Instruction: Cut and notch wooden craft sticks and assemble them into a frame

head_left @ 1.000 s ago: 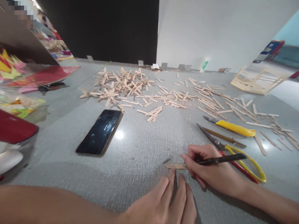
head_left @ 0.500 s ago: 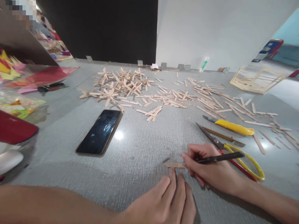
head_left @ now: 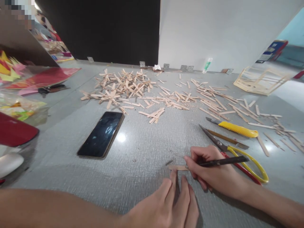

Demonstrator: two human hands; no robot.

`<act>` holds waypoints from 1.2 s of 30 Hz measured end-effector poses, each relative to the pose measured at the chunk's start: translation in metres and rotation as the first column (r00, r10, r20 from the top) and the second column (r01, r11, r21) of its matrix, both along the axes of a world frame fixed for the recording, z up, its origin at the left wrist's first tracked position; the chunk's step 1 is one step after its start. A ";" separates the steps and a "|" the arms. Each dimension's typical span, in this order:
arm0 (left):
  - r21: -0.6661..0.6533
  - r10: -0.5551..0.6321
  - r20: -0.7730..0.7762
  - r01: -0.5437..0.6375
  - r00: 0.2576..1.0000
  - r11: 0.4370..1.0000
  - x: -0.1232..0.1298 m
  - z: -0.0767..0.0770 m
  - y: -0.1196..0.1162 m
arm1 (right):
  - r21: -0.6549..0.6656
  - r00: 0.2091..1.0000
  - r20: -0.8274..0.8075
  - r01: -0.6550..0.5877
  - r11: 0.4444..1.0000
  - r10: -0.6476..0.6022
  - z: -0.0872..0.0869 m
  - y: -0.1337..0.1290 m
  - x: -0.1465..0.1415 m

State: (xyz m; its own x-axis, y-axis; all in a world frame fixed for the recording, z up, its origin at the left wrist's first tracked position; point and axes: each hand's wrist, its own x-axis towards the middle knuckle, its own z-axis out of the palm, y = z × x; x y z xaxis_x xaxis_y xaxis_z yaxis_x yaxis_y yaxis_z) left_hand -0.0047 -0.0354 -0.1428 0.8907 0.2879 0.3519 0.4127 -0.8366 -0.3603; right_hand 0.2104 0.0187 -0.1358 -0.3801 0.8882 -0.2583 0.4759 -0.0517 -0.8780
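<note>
A short wooden craft stick [head_left: 179, 167] lies flat on the grey table in front of me. My left hand [head_left: 169, 202] rests palm down, fingers stretched out, its index fingertip on the stick's near edge. At the stick's right end, my right hand [head_left: 209, 167] is closed around a slim black pen-shaped tool [head_left: 224, 161], held like a pen. Fingers hide its tip, so its exact kind does not show. Beside that hand lie scissors [head_left: 251, 164] with yellow and red handles, a yellow box cutter [head_left: 238, 129] and a thin brown tool [head_left: 228, 138].
A phone [head_left: 101, 134] lies left of centre. Behind it is a pile of glued stick stars [head_left: 125, 84]; loose craft sticks [head_left: 209, 101] spread rightward. A small wooden frame [head_left: 261, 80], a glue tube [head_left: 207, 65], a white mouse [head_left: 10, 164] and a red object [head_left: 16, 129] stand around.
My left index finger has moved slightly up onto the stick, and the gap to the middle finger has widened. My right hand and its tool are nearly still.
</note>
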 end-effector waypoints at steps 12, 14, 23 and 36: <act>0.024 -0.009 -0.012 0.009 1.000 1.000 -0.001 0.002 -0.002 | 0.047 0.999 -0.028 -0.031 0.998 0.032 -0.004 0.001 0.002; 0.035 -0.021 -0.005 0.022 1.000 0.999 -0.001 0.002 -0.001 | 0.051 0.999 -0.022 -0.035 0.998 0.037 -0.004 0.001 0.002; 0.037 -0.007 -0.007 0.008 1.000 0.999 0.002 0.000 0.002 | 0.079 0.999 -0.012 -0.047 0.996 0.048 -0.006 0.000 0.003; 0.003 -0.011 -0.014 0.012 1.000 1.000 -0.001 0.002 0.000 | -0.003 0.896 -0.279 0.360 0.933 -0.346 0.033 0.022 0.016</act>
State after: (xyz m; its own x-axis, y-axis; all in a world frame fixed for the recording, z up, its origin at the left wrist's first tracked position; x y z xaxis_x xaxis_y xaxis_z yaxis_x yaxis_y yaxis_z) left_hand -0.0054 -0.0353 -0.1411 0.8989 0.2766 0.3397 0.3978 -0.8402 -0.3684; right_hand 0.2260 0.0405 -0.1030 -0.0886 0.9855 -0.1447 0.1777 -0.1273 -0.9758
